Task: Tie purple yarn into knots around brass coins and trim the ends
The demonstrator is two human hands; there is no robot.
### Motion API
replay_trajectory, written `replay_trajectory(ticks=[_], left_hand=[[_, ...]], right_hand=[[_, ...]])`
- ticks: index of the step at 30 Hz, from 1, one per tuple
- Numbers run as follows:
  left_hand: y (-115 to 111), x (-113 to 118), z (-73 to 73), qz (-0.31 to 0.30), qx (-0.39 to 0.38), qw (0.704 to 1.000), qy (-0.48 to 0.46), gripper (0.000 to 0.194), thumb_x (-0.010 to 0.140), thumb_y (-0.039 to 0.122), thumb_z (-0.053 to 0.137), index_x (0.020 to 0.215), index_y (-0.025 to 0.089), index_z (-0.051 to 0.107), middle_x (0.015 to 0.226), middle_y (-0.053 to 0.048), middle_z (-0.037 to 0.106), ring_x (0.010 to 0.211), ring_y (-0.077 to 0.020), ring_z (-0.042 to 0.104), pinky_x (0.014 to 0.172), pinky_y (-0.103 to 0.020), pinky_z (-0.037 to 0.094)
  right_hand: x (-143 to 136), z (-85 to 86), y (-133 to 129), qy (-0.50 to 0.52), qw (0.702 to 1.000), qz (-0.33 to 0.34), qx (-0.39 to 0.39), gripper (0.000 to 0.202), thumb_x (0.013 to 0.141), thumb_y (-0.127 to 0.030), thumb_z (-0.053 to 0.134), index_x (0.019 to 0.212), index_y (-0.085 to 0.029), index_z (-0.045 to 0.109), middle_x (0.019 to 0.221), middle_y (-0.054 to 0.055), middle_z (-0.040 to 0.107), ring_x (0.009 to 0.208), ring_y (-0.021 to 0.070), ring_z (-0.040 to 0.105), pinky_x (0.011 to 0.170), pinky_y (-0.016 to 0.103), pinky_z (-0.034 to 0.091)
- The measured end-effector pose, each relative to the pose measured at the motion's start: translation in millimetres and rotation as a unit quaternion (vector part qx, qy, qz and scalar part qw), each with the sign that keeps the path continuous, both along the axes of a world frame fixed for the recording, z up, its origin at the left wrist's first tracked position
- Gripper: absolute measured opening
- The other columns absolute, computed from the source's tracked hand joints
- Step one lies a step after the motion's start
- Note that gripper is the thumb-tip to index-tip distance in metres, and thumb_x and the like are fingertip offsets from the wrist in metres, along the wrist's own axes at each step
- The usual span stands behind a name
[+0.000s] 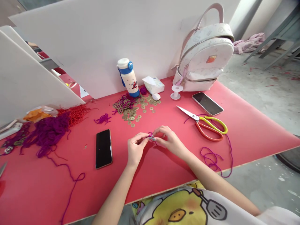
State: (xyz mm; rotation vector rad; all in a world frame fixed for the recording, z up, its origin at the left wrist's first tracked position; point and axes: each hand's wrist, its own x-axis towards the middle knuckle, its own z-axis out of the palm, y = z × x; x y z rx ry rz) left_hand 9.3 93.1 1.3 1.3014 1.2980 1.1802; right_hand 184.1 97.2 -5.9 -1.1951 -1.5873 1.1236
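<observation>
My left hand [136, 147] and my right hand [172, 141] meet over the front middle of the red table, fingertips pinched together. Between them is a small piece of purple yarn [150, 134], with a loop sticking up and a short end hanging below. Whether a coin sits inside the pinch is hidden by the fingers. Beyond my hands lies a pile of brass-coloured coins with holes [132, 118], partly covered by purple yarn pieces [125, 101]. Scissors [206, 125] with red and yellow handles lie partly open to the right, near a loose purple strand [211, 159].
A black phone [103, 149] lies left of my hands, another phone [208, 103] at right. A bottle [128, 78], tissue pack [153, 85], white spool [176, 92] and backpack [206, 59] stand along the back. A purple yarn heap [50, 132] and red strands [76, 115] are at left.
</observation>
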Motion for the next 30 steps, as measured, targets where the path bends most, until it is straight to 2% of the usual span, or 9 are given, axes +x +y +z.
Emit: replay_trajectory(ticks=[3,6,10,18,21,24,25,27,30], left_hand=[[-0.1,-0.2,-0.3,0.009,-0.023,1.000,-0.010,0.007,0.074,0.026,0.076,0.075,0.020,0.079,0.072,-0.003,0.073,0.057,-0.0125,0.060,0.048,-0.021,0.046],[-0.7,-0.7,0.8,0.020,-0.037,0.999,-0.013,0.009,0.073,0.027,0.076,0.075,0.019,0.080,0.068,-0.003,0.072,0.052,-0.0113,0.056,0.042,-0.020,0.040],[-1.7,-1.7,3.0,0.037,-0.036,0.999,-0.011,0.011,0.071,0.029,0.079,0.074,0.019,0.080,0.066,-0.003,0.072,0.047,-0.0096,0.052,0.039,-0.020,0.036],[-1.3,-1.1,1.4,-0.029,-0.041,0.998,-0.049,0.010,0.071,0.030,0.082,0.074,0.021,0.080,0.054,0.002,0.064,0.044,-0.0093,0.049,0.045,-0.022,0.040],[0.5,-2.2,-1.8,-0.027,-0.022,0.999,-0.022,0.008,0.073,0.028,0.080,0.074,0.020,0.079,0.057,0.001,0.065,0.048,-0.0099,0.050,0.050,-0.022,0.041],[2.3,-3.4,-5.4,-0.032,0.010,0.999,0.001,0.006,0.076,0.025,0.077,0.076,0.019,0.079,0.071,-0.002,0.070,0.054,-0.0100,0.050,0.053,-0.023,0.041],[2.7,-3.5,-6.2,-0.035,0.019,0.999,0.004,0.006,0.076,0.025,0.076,0.077,0.019,0.080,0.074,-0.002,0.070,0.053,-0.0093,0.048,0.053,-0.023,0.039],[3.0,-3.3,-6.7,-0.038,0.031,0.999,0.016,0.006,0.076,0.024,0.076,0.076,0.019,0.079,0.076,-0.002,0.068,0.052,-0.0081,0.044,0.051,-0.023,0.037],[2.6,-2.5,-4.5,-0.042,0.036,0.998,0.036,0.006,0.077,0.022,0.075,0.073,0.019,0.078,0.075,-0.002,0.065,0.057,-0.0102,0.048,0.056,-0.023,0.040]], right_hand=[[-1.2,0.2,-1.3,-0.044,0.998,0.041,-0.010,0.006,0.088,-0.024,0.067,0.083,-0.022,0.070,0.079,0.002,0.072,0.075,0.0191,0.061,0.073,0.032,0.046],[-1.8,2.9,-3.0,-0.072,0.995,0.063,-0.024,0.010,0.089,-0.018,0.066,0.081,-0.021,0.070,0.078,0.001,0.073,0.072,0.0173,0.063,0.071,0.029,0.045],[-2.5,6.4,-4.6,-0.167,0.981,0.092,-0.017,0.010,0.087,-0.015,0.068,0.081,-0.022,0.071,0.080,0.000,0.072,0.074,0.0171,0.062,0.068,0.027,0.042],[-3.0,4.0,-5.8,-0.269,0.961,0.058,0.005,0.012,0.091,-0.015,0.063,0.083,-0.021,0.070,0.080,0.003,0.069,0.081,0.0198,0.063,0.063,0.026,0.039],[-1.9,1.4,-4.2,-0.226,0.973,0.052,0.017,0.009,0.088,-0.017,0.067,0.096,-0.021,0.070,0.089,0.004,0.067,0.083,0.0187,0.062,0.067,0.026,0.044],[-0.5,-0.3,-2.4,-0.104,0.992,0.060,0.030,0.035,0.082,-0.021,0.075,0.116,-0.024,0.066,0.101,0.004,0.064,0.079,0.0156,0.061,0.070,0.027,0.049],[-0.1,-0.4,-2.0,-0.071,0.996,0.055,0.029,0.037,0.081,-0.023,0.076,0.117,-0.024,0.066,0.099,0.003,0.064,0.075,0.0148,0.060,0.069,0.027,0.049],[0.3,0.1,-1.9,-0.038,0.999,0.030,0.023,0.023,0.085,-0.026,0.072,0.107,-0.022,0.069,0.088,0.002,0.065,0.069,0.0144,0.059,0.065,0.027,0.048],[0.8,2.0,-2.7,-0.040,0.999,-0.003,0.012,0.010,0.090,-0.027,0.064,0.092,-0.021,0.072,0.074,0.000,0.067,0.064,0.0147,0.057,0.062,0.027,0.045]])
